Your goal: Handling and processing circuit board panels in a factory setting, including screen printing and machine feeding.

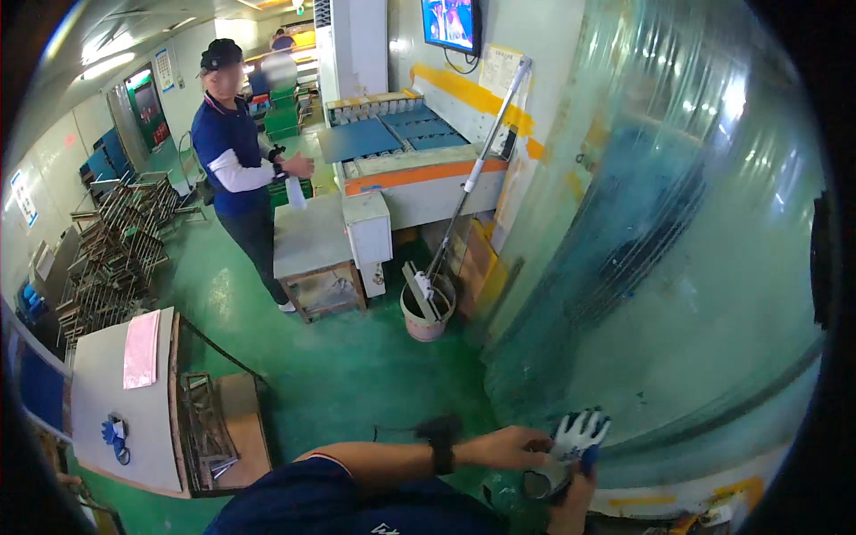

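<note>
My left hand (510, 447) reaches across to the right with its fingers curled, pinching the edge of a white work glove (578, 439) with blue fingertips. A dark watch sits on that wrist. The glove's fingers are spread and point upward. My right hand (573, 506) comes up from the lower edge, bare near the wrist, and meets the glove from below. Its fingers are hidden by the glove; whether they are inside it or holding it I cannot tell. A greyish rounded piece (539, 484) hangs just below the glove, partly covered by my hands.
Clear plastic strip curtains (615, 259) hang at right. Ahead, a bucket (424, 323) holds a long-handled mop by a roller conveyor (419, 165) carrying blue panels. A person (227, 152) stands beside a small table (309, 234). At left are a cart (102, 401) and stacked metal racks (125, 236).
</note>
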Available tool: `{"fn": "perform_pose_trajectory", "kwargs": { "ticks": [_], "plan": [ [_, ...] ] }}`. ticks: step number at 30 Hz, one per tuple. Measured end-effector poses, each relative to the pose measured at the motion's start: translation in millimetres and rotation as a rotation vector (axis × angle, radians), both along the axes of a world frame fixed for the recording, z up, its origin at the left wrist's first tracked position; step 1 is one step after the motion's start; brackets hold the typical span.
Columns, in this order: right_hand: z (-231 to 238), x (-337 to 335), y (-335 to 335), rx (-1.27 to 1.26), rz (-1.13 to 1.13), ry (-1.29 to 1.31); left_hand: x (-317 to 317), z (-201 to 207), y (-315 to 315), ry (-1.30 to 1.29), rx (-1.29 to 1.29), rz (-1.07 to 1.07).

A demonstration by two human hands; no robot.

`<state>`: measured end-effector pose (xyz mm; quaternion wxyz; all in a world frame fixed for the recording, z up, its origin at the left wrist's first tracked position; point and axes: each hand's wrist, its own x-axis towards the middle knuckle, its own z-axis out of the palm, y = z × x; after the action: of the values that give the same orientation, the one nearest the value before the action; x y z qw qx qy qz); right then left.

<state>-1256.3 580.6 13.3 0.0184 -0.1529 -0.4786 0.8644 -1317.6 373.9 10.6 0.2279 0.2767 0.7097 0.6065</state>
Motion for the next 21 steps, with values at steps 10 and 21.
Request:
{"fn": "perform_pose_trajectory", "kwargs": {
  "ticks": [10,21],
  "plan": [
    [-40,-123,122,0.515,-0.175,-0.099,-121,-33,46,0.011,-0.167,0.027],
    [31,-284,130,1.108,0.279,0.084,-242,12,153,0.100,-0.057,0.273]
  ]
}}
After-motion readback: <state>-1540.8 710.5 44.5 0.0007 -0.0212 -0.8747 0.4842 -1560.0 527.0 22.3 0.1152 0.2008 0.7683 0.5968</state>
